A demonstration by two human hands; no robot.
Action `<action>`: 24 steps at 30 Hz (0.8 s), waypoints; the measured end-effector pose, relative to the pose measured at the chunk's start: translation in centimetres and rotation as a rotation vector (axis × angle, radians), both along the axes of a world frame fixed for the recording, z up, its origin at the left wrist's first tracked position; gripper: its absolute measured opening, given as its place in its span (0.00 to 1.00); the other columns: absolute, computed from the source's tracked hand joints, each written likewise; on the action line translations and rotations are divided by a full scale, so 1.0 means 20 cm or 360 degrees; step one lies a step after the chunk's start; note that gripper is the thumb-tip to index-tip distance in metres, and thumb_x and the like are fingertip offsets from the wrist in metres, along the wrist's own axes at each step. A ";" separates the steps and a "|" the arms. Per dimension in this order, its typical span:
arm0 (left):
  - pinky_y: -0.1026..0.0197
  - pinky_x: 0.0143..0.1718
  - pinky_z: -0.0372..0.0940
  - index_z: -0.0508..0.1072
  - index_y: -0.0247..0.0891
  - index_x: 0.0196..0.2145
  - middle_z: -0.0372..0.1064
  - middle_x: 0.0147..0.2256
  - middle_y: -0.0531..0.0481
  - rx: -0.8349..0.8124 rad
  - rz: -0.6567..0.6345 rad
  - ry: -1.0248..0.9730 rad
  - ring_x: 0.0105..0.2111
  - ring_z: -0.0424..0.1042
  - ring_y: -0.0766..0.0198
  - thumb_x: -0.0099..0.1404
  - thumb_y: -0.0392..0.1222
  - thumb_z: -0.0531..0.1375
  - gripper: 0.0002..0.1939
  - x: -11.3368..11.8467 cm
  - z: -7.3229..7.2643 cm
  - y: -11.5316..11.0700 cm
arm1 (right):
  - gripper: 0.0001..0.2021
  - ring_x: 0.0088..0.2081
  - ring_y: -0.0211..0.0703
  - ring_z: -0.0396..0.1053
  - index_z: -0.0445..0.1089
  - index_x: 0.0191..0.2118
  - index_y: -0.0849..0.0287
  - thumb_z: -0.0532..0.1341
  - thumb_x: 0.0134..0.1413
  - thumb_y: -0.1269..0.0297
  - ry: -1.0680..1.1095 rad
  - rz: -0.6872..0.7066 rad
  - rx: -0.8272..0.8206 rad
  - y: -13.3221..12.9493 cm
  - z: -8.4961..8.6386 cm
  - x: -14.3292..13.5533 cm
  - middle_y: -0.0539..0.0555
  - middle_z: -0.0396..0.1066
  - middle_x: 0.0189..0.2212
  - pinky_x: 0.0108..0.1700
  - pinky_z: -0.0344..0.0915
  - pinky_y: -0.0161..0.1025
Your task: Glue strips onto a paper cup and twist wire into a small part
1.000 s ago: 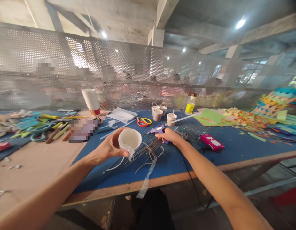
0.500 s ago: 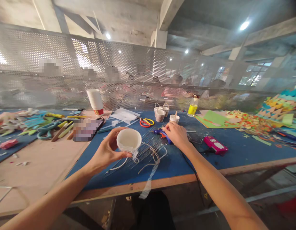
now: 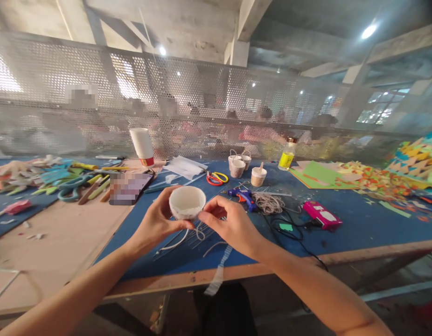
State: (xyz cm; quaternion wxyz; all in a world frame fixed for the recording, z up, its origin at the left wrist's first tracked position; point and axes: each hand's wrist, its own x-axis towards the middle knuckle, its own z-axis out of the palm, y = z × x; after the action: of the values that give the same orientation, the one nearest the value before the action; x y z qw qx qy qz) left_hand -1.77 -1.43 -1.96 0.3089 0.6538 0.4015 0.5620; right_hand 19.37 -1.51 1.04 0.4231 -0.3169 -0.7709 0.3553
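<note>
A white paper cup (image 3: 187, 205) with a rough, whitish wrapping around its outside is held over the table, its mouth tilted toward me. My left hand (image 3: 159, 217) grips it from the left, thumb below and fingers behind. At its right side, the thumb and forefinger of my right hand (image 3: 233, 224) are pinched together against the wall; what lies between them is hidden. A thin pale cord (image 3: 199, 232) loops below the cup. Beyond my right hand a blue glue gun (image 3: 249, 200) lies beside a coil of cord (image 3: 270, 203).
Thin wires (image 3: 193, 242) lie under my hands. Behind are red-yellow scissors (image 3: 217, 178), small wrapped cups (image 3: 237, 167), a cup with a stick (image 3: 258, 176), a bottle (image 3: 287, 156) and stacked paper cups (image 3: 142, 147). A pink box (image 3: 322, 215) with a black cable sits right, a phone (image 3: 130, 188) left.
My right hand has left the glue gun, which now lies on the table, and come left to the cup's side. The left hand still holds the cup, turned slightly.
</note>
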 end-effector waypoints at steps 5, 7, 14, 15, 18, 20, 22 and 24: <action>0.51 0.48 0.67 0.64 0.39 0.53 0.70 0.46 0.44 -0.0022 0.0016 0.0035 0.46 0.71 0.51 0.41 0.44 0.75 0.42 0.01 0.01 -0.02 | 0.11 0.32 0.36 0.71 0.68 0.36 0.59 0.59 0.60 0.55 0.0109 0.0011 -0.0075 0.00 0.02 0.02 0.50 0.72 0.30 0.37 0.67 0.35; 0.50 0.48 0.67 0.63 0.39 0.53 0.70 0.46 0.43 -0.0017 0.0042 0.0056 0.45 0.72 0.51 0.41 0.44 0.75 0.42 0.02 0.02 -0.02 | 0.11 0.31 0.37 0.71 0.66 0.36 0.58 0.58 0.60 0.55 0.0148 0.0013 -0.0109 0.00 0.01 0.02 0.49 0.71 0.28 0.36 0.67 0.35; 0.51 0.46 0.68 0.64 0.40 0.51 0.71 0.44 0.45 0.0023 0.0038 0.0062 0.44 0.72 0.52 0.39 0.44 0.75 0.42 0.03 0.03 -0.03 | 0.05 0.32 0.36 0.70 0.63 0.39 0.57 0.58 0.59 0.63 0.0116 -0.0089 0.0283 0.03 -0.01 0.00 0.49 0.70 0.30 0.38 0.69 0.36; 0.51 0.45 0.68 0.64 0.40 0.50 0.71 0.44 0.46 0.0008 0.0033 0.0058 0.44 0.72 0.52 0.40 0.44 0.75 0.41 0.03 0.04 -0.03 | 0.05 0.32 0.36 0.70 0.63 0.42 0.57 0.57 0.60 0.65 0.0089 -0.0082 0.0404 0.03 -0.01 0.00 0.49 0.69 0.32 0.39 0.69 0.36; 0.52 0.43 0.69 0.64 0.39 0.49 0.72 0.43 0.45 -0.0027 0.0010 0.0023 0.42 0.73 0.53 0.40 0.45 0.75 0.40 0.04 0.05 -0.03 | 0.09 0.34 0.35 0.69 0.65 0.46 0.55 0.54 0.62 0.70 -0.0089 -0.0056 0.0742 0.02 0.00 0.02 0.51 0.69 0.36 0.42 0.68 0.35; 0.54 0.41 0.69 0.64 0.40 0.49 0.72 0.43 0.45 -0.0036 -0.0007 -0.0005 0.41 0.73 0.53 0.39 0.45 0.75 0.41 0.04 0.05 -0.03 | 0.10 0.36 0.36 0.69 0.67 0.46 0.55 0.53 0.63 0.71 -0.0209 -0.0065 0.0878 0.02 0.00 0.03 0.52 0.69 0.37 0.43 0.67 0.36; 0.55 0.40 0.69 0.65 0.40 0.49 0.72 0.42 0.46 -0.0043 -0.0012 -0.0024 0.40 0.73 0.54 0.38 0.44 0.76 0.41 0.03 0.05 -0.03 | 0.10 0.38 0.37 0.68 0.68 0.46 0.55 0.53 0.63 0.71 -0.0284 -0.0058 0.0943 0.03 0.01 0.04 0.53 0.69 0.37 0.43 0.66 0.37; 0.56 0.39 0.69 0.65 0.40 0.49 0.72 0.42 0.45 -0.0056 -0.0021 -0.0032 0.40 0.73 0.54 0.38 0.44 0.75 0.40 0.03 0.05 -0.03 | 0.10 0.39 0.38 0.68 0.68 0.45 0.56 0.53 0.63 0.72 -0.0329 -0.0027 0.0980 0.03 0.02 0.05 0.53 0.68 0.37 0.44 0.66 0.37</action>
State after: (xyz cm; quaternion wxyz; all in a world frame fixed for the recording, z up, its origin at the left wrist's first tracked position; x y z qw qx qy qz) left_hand -1.17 -2.02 -0.90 0.3281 0.6453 0.4039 0.5594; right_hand 20.28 -0.88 1.39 0.4214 -0.2149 -0.8784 0.0677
